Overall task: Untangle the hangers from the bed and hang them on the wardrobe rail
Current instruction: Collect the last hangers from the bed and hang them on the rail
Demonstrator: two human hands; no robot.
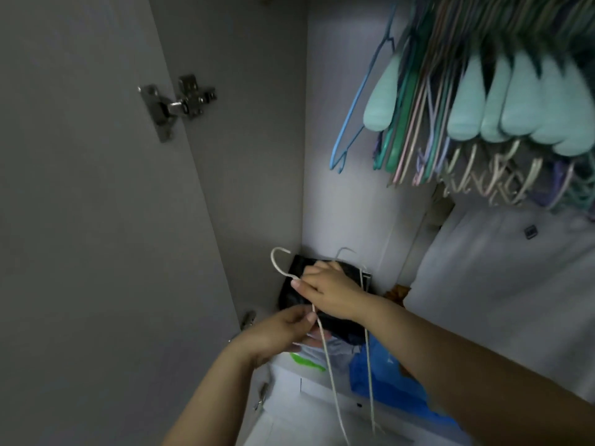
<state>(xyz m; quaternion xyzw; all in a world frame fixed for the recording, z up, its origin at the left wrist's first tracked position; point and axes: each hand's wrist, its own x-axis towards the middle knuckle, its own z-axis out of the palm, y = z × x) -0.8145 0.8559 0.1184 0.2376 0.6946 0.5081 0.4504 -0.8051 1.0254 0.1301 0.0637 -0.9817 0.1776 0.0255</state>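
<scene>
White wire hangers (325, 349) sit low inside the wardrobe, held in both hands, their hooks up near the back corner and their long arms trailing down towards the camera. Right hand (328, 292) curls over the necks just below the hooks. Left hand (283, 329) pinches one wire just beneath it. Behind the hands lies a black bag (338, 326), with blue plastic (380, 375) beside it. Upper right, many hangers, mint, blue and pink, hang packed together (476, 101). A door hinge (178, 103) shows at left.

Both hands, left hand (283, 329) and right hand (328, 291), grip two white hangers (325, 349) below the hung hangers (467, 107) in the wardrobe
</scene>
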